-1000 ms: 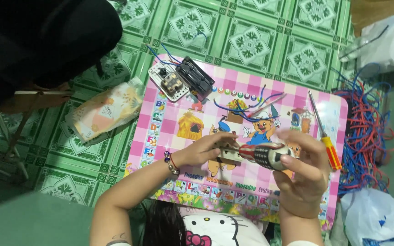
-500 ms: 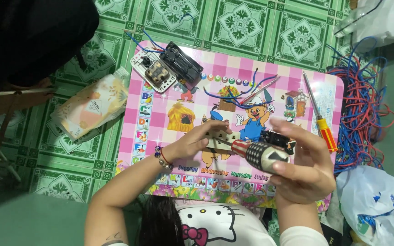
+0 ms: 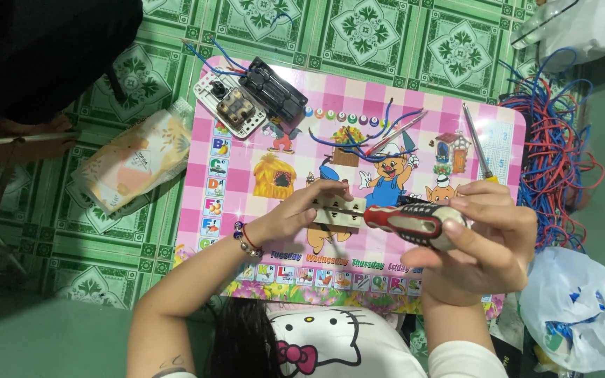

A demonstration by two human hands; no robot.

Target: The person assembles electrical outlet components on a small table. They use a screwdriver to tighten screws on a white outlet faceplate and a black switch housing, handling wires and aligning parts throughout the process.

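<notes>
Over the pink cartoon mat (image 3: 260, 203): left hand (image 3: 295, 213) clamped a small white switch block (image 3: 337, 213); right hand (image 3: 488, 241) gripped a red-black screwdriver (image 3: 411, 222), tip at the block. Fastening looked under way, unfinished; a finished-looking black-and-white plate (image 3: 246, 98) and loose wires (image 3: 372, 136) lay beyond.

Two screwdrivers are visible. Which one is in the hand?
The screwdriver with the red, black and white handle, gripped in the right hand. The other screwdriver, thin with a yellow handle, lies untouched on the pink mat.
</notes>
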